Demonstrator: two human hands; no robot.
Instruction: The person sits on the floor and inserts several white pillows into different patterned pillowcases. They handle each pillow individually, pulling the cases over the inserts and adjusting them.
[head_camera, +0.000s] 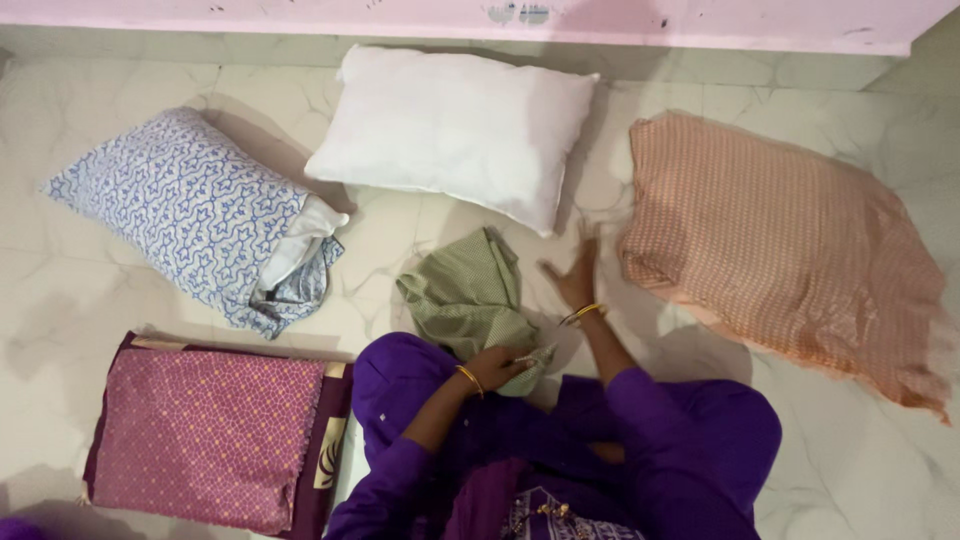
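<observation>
Green checked cloth, a crumpled pillow cover (468, 292), is lying on the marble floor (100, 290) in front of a seated person in purple, whose left hand (497, 366) is closing on its near corner, fingers gripping the fabric. The right hand (575, 275) is spreading open, fingers wide and holding nothing, flat near the floor between the green cover and the orange checked pillow (790, 250) at the right edge of the floor. A bare white pillow (455, 130) is lying just beyond the cover, near the pink wall (700, 20), and appears to be the 1 pillow awaiting a case. Judging by the layout, 3 pillows are already dressed: the orange one, a blue patterned pillow (185, 215) at the left with its open end loose and white filling showing, and a maroon pillow (210, 435) at the near left corner. The green cover is not yet on anything.
</observation>
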